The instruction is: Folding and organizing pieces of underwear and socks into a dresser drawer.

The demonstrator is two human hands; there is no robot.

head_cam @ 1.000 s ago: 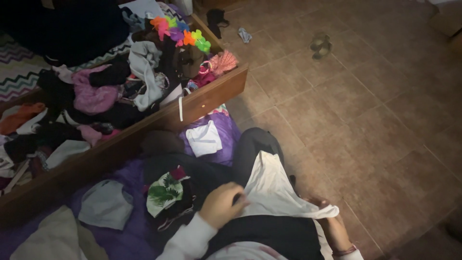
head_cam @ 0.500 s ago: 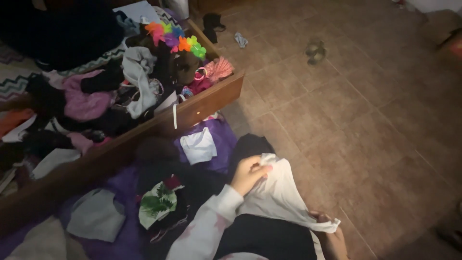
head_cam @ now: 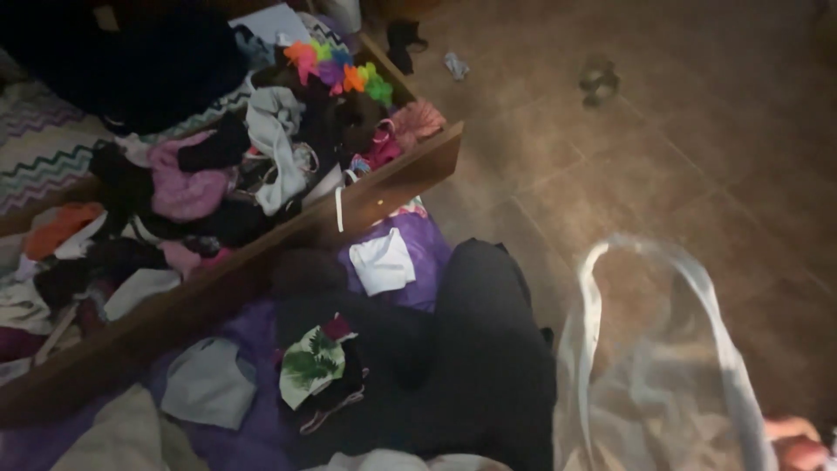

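Right hand (head_cam: pixel 798 447) shows only at the 4 o'clock corner of the view, and its grip seems closed on the lower edge of a white garment (head_cam: pixel 654 384), though blur makes this not sure. Left hand is not in view; only a pale sleeve (head_cam: pixel 410 460) appears at the bottom edge, so I cannot tell its grip. White garment hangs in the air, blurred by motion, with its long axis running up toward 12 o'clock and its looped top edge above the tiled floor (head_cam: pixel 680 157). It lies toward 10 o'clock from the right hand, which is the nearer one. Toward 9 o'clock of the garment is a black-clothed leg (head_cam: pixel 488 349), and further, toward 10 o'clock, a wooden drawer (head_cam: pixel 401 179) full of clothes.
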